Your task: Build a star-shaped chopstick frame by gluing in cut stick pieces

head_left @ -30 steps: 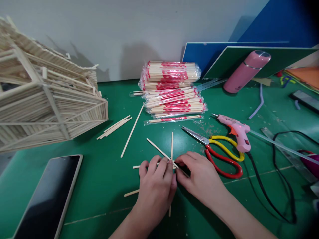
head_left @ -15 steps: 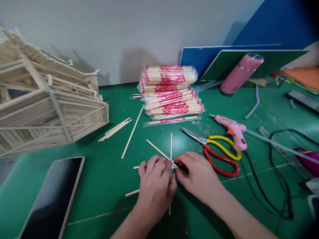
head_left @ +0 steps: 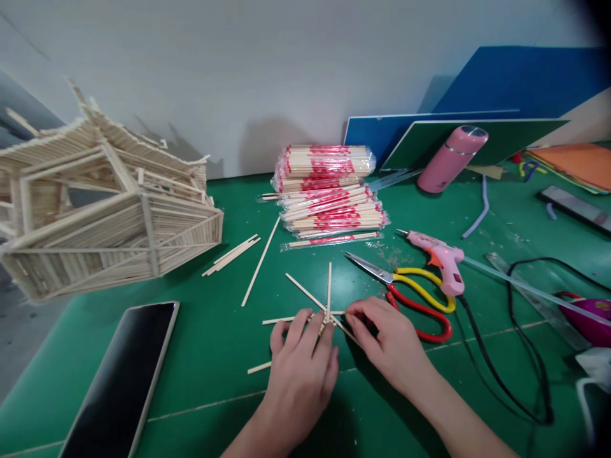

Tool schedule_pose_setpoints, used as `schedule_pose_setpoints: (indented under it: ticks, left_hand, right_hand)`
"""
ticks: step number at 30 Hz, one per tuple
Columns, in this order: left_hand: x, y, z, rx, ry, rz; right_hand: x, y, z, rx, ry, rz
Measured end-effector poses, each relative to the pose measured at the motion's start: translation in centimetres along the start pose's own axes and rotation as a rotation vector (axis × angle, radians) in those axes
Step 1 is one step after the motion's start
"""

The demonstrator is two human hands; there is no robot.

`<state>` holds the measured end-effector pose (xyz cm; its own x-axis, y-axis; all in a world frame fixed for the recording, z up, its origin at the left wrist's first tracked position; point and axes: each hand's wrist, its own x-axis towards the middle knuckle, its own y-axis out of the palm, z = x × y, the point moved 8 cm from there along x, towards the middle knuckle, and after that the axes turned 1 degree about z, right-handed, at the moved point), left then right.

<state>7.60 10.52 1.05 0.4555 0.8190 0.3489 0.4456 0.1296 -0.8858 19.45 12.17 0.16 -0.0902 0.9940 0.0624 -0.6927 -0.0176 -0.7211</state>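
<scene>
Several wooden chopsticks (head_left: 305, 291) lie crossed in a star shape on the green tabletop. My left hand (head_left: 303, 362) is over the star, its curled fingertips pressing the sticks down near the crossing and hiding part of them. At the right side of the star, my right hand (head_left: 386, 334) pinches the end of one chopstick (head_left: 338, 313) between thumb and fingers. Just beyond my right hand lie scissors (head_left: 405, 289) with one yellow and one red handle, blades slightly apart.
Behind are plastic-wrapped chopstick packs (head_left: 334, 207) and loose chopsticks (head_left: 233, 254). A stick-built model (head_left: 157, 232) and a phone (head_left: 119, 375) occupy the left. Rightward lie a pink glue gun (head_left: 442, 254) with a trailing black cord (head_left: 491, 369) and a pink bottle (head_left: 451, 159).
My right hand has drawn slightly right, away from the crossing, so more of the stick it pinches shows. The left hand stays on the sticks. The camera view has shifted.
</scene>
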Motion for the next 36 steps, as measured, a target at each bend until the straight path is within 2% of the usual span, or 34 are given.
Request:
schedule_pose_setpoints:
  ticks: [5,14,36]
  left_hand:
    - [-0.6,0.7,0.0,0.032,0.034,0.023]
    - [-0.1,1.1,0.1,0.041,0.013,0.070]
    - [0.0,1.6,0.0,0.062,-0.007,0.129]
  right_hand:
    - [0.2,0.8,0.4,-0.080,-0.003,0.035]
    - [0.3,1.5,0.1,-0.160,0.045,0.046]
    - [0.6,1.6,0.1,-0.197,0.069,0.098]
